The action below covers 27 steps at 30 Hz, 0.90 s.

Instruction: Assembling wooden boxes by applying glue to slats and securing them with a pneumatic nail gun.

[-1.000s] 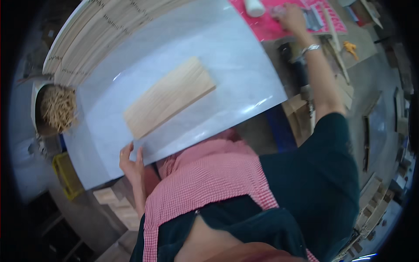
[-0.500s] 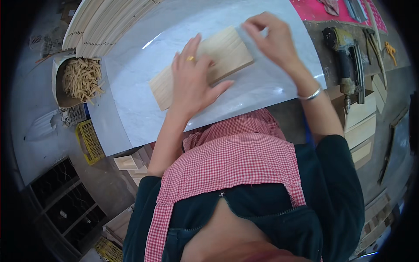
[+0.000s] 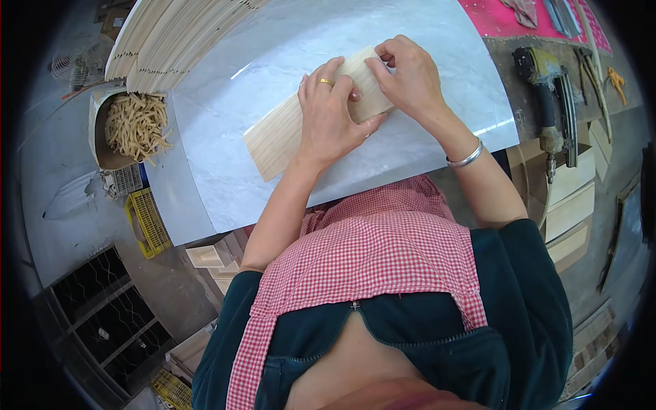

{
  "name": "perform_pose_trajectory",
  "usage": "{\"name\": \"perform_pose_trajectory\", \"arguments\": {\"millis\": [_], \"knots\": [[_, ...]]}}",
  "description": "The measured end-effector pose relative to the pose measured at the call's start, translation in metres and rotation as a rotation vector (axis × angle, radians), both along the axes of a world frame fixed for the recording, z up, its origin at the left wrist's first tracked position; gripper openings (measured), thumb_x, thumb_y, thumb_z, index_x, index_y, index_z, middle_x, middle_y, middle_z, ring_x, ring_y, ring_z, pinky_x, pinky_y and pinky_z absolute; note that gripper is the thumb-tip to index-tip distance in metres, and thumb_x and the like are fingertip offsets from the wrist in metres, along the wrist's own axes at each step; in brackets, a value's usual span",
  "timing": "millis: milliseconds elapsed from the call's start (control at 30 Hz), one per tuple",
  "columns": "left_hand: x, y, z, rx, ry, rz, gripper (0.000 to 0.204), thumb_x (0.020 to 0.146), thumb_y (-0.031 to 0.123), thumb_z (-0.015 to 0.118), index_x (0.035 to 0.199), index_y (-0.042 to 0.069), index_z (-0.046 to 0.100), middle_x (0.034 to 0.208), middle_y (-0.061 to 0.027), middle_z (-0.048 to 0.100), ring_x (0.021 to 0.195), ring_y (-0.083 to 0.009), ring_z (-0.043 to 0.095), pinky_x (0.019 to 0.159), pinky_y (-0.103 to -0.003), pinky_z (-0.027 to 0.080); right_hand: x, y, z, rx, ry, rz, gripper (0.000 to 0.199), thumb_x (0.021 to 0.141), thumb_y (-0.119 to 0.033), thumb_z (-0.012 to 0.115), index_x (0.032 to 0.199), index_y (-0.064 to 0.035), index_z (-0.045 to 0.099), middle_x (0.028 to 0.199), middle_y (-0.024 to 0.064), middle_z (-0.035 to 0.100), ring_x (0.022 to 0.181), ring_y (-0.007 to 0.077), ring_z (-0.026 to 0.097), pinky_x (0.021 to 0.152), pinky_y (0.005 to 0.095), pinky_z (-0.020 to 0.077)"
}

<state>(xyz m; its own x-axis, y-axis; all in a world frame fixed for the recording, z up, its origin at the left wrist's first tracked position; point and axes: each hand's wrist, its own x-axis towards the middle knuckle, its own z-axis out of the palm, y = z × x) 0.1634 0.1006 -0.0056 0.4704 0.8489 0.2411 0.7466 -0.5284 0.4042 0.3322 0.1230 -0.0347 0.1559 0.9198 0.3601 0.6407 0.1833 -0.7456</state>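
Observation:
A pale, flat wooden board [image 3: 277, 137] lies slantwise on the white marbled tabletop [image 3: 219, 184]. My left hand [image 3: 331, 109] reaches across its middle, fingers bent over the top and far edge, thumb by the near edge. It grips the board and hides part of it. At the board's far right end is my right hand [image 3: 413, 75], thumb and bent fingers drawn together in a pinch beside the end. Whatever lies between those fingertips is hidden or too small to make out.
Many thin wooden strips [image 3: 171, 41] stand stacked at the far left. Beside them is a box of small wooden pieces [image 3: 137, 126]. A nail gun [image 3: 547, 96] and orange-handled pliers [image 3: 617, 83] rest on the right-hand bench. A yellow crate [image 3: 148, 222] stands at lower left.
My right hand has come left and down to the board's end from beside it. My left hand has shifted right along the board, its fingers more bent.

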Motion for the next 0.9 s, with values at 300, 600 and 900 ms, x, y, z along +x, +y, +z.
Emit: {"name": "perform_pose_trajectory", "arguments": {"millis": [300,600,900], "knots": [[-0.003,0.008,0.006,-0.068,-0.030,-0.035,0.047,0.060,0.026,0.092,0.080,0.007,0.053,0.142,-0.0208,0.049,0.128,-0.0377,0.044,0.107,-0.048,0.034,0.000,0.001,-0.003,0.047,0.022,0.035,0.012,0.082,-0.013,0.069,0.080,-0.0018,0.067,0.080,0.0085,0.062,0.074,0.0275,0.060,0.069,0.0365,0.0517],[-0.004,0.012,0.003,-0.047,-0.007,-0.041,0.044,0.060,0.031,0.090,0.074,0.006,0.057,0.136,-0.0217,0.052,0.125,-0.0390,0.045,0.105,-0.049,0.035,0.030,-0.025,0.005,0.018,0.178,0.167,0.007,0.084,-0.004,0.068,0.091,-0.0020,0.069,0.085,0.0043,0.063,0.073,0.0181,0.060,0.067,0.0302,0.0490],[0.004,0.017,0.010,0.012,0.038,-0.112,0.045,0.061,0.035,0.090,0.072,0.005,0.059,0.134,-0.0232,0.054,0.124,-0.0386,0.047,0.104,-0.048,0.036,0.043,-0.071,0.014,0.004,-0.200,0.173,0.006,0.083,-0.005,0.068,0.088,-0.0015,0.071,0.083,0.0066,0.064,0.069,0.0243,0.059,0.069,0.0349,0.0501]]}}
